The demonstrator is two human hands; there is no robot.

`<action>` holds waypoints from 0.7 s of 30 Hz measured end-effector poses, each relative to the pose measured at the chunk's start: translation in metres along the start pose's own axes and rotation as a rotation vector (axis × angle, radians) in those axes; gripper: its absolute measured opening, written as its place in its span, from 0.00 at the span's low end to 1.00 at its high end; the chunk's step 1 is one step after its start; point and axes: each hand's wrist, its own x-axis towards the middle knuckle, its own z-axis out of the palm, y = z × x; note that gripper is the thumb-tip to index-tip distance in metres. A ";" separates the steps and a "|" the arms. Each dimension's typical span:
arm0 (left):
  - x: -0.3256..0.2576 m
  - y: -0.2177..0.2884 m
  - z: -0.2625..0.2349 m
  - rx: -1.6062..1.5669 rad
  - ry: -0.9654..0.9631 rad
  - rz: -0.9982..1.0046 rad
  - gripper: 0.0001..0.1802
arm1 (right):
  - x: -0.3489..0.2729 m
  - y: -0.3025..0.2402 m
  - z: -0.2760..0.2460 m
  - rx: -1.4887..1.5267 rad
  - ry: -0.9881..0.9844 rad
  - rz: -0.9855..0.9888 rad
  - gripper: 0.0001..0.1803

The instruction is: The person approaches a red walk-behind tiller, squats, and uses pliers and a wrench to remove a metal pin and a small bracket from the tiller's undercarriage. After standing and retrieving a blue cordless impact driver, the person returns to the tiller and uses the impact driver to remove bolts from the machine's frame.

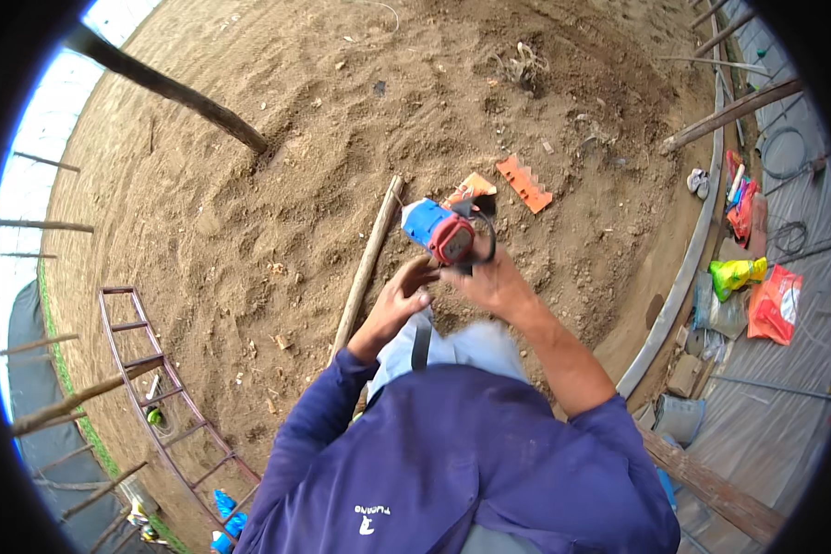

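My right hand is closed around the lower side of a blue and red cylindrical tool, held in front of my body. A black cord or strap loops out from its right side. Motion blur hides its exact kind. Just below and to the left, my left hand has its thumb and fingers apart, with the fingertips close to the tool. I cannot tell whether they touch it. Beyond the tool, an orange piece and a notched orange strip lie on the soil.
A wooden pole lies on the soil left of my hands. An upright post stands farther left, near a metal ladder. Rightward, a pale curb borders plastic sheeting with colored bags. A beam lies at lower right.
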 end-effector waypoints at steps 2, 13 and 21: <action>0.061 0.057 -0.014 -0.170 -0.046 -0.026 0.60 | 0.070 0.003 -0.011 -0.049 0.064 0.132 0.38; 0.390 0.158 -0.216 -0.039 0.063 0.092 0.58 | 0.478 0.141 0.012 0.400 -0.089 0.098 0.25; 0.603 0.294 -0.410 0.000 0.742 0.084 0.26 | 0.808 0.131 -0.028 0.238 -0.536 -0.233 0.40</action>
